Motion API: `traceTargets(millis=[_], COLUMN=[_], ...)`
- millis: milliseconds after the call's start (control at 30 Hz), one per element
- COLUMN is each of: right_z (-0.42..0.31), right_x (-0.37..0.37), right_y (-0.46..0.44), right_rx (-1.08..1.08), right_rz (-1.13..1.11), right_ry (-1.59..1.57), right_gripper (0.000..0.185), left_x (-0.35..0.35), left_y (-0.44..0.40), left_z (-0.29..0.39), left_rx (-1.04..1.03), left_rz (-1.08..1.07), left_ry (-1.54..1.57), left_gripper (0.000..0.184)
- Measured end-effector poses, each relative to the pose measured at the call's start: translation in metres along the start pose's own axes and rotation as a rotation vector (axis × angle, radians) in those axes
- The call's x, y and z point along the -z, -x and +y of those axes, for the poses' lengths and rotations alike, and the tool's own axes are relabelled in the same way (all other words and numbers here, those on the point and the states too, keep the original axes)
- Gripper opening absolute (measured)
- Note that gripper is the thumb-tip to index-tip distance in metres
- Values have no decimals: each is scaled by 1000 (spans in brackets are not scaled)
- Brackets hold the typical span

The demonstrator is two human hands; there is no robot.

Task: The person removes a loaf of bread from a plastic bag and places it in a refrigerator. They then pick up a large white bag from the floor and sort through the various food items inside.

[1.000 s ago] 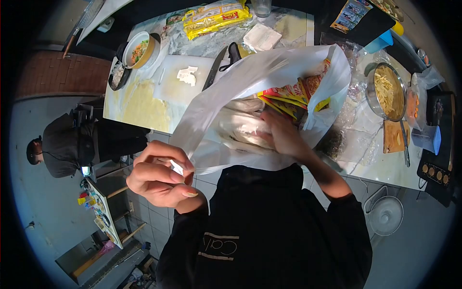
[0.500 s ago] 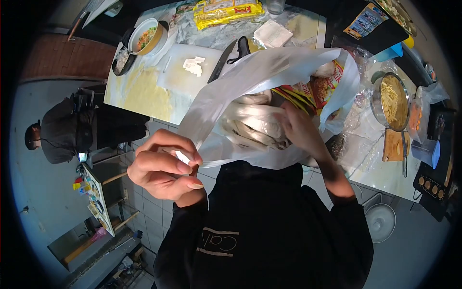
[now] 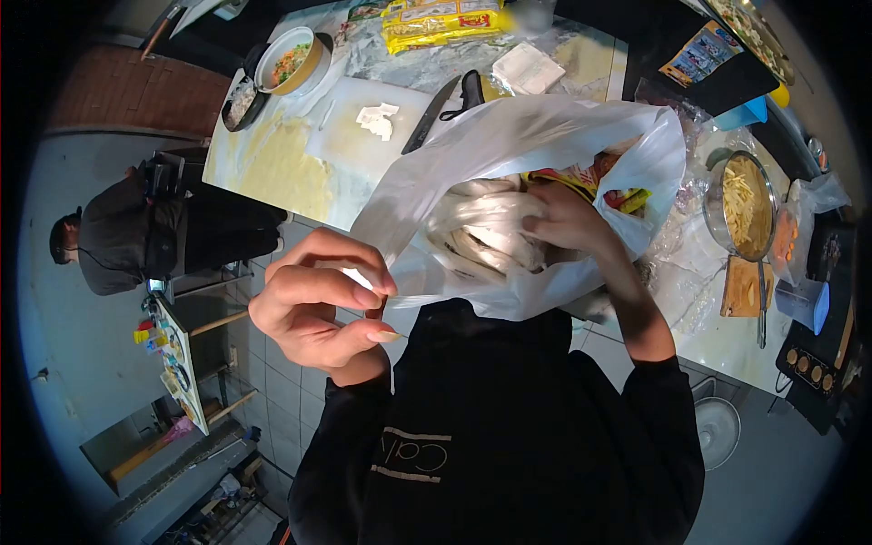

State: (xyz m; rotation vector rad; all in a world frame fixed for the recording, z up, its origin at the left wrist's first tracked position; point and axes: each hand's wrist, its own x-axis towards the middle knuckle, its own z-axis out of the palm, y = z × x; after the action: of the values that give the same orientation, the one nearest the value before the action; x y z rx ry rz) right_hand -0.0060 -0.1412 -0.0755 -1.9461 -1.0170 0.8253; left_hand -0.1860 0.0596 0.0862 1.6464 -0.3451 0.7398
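My left hand (image 3: 318, 302) is closed on the left edge of a white plastic bag (image 3: 536, 123), its fingers curled and holding the mouth open. Inside the bag, my right hand (image 3: 574, 218) grips the right side of a pale bundle (image 3: 486, 227) in thin, shiny plastic; some fingertips are hidden and the bundle's contents cannot be made out. Red-and-yellow food packets (image 3: 627, 200) lie in the bag beyond my right wrist. Behind the bag are a knife (image 3: 429, 116) and a cutting board (image 3: 341, 141) with white pieces (image 3: 377, 120) on it.
A pan of cut fries (image 3: 740, 200) and a small wooden board (image 3: 740, 286) are at the right. Yellow packages (image 3: 440, 25), a white block (image 3: 529, 69) and a bowl of chopped vegetables (image 3: 289, 62) stand at the back. Another person (image 3: 123, 236) is at far left.
My right hand and the bundle have shifted slightly inside the bag, and the bag's side now covers more of the packets. My left hand still holds the bag's edge.
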Motion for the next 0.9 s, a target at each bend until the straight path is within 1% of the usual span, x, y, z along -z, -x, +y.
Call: traceTargets(millis=[67, 100, 167, 200, 267, 300, 367, 400, 467, 500, 567, 600, 733, 833, 900], right_z=[17, 13, 3, -2, -9, -5, 10, 7, -5, -8, -12, -14, -23, -25, -26], right_x=[-7, -2, 10, 12, 14, 11, 6, 1, -14, -22, -39, -44, -52, -52, -32], right_y=[-1, 1, 7, 9, 13, 14, 18, 21, 32, 36, 42, 39, 34, 31, 22], right_rx=[-125, -124, -45, -46, -359, -359, 5, 2, -141, -142, -11, 8, 43, 3, -258], right_rz=[79, 78, 65, 65, -16, -17, -6, -3, -68, -66, 88, 151, 251, 242, -2], right_ry=[-149, -149, 21, 21, -525, -524, -161, -160, 222, 225, 202, 258, 262, 306, 191], right_gripper=[41, 41, 37, 37, 35, 35, 38, 38, 42, 42, 46, 45, 49, 51, 53], left_x=[-1, -1, -1, -1, 0, 0, 1, 0, 1, 1, 1, 1, -3, -2, -2], left_y=[1, 0, 0, 0, 1, 1, 0, 0, 1, 2, -1, -2, -5, -8, -6], left_z=[1, 1, 1, 0, 0, 1, 0, 0, -2, -2, -3, -4, -3, -3, -3], left_rx=[7, 10, 11, 11, 15, 20, 13, 9, 6, 4, -7, -17, 15, -43, -37], left_rz=[4, 4, 5, 5, -4, -14, -22, -30, -22, -13, -26, -41, -37, -91, -86], left_ry=[4, 9, 16, 23, 32, 40, 38, 38, 50, 56, 40, 23, 60, 1, 16], left_gripper=[38, 38, 38, 38, 38, 38, 38, 39, 39, 39, 39, 39, 39, 39, 38])
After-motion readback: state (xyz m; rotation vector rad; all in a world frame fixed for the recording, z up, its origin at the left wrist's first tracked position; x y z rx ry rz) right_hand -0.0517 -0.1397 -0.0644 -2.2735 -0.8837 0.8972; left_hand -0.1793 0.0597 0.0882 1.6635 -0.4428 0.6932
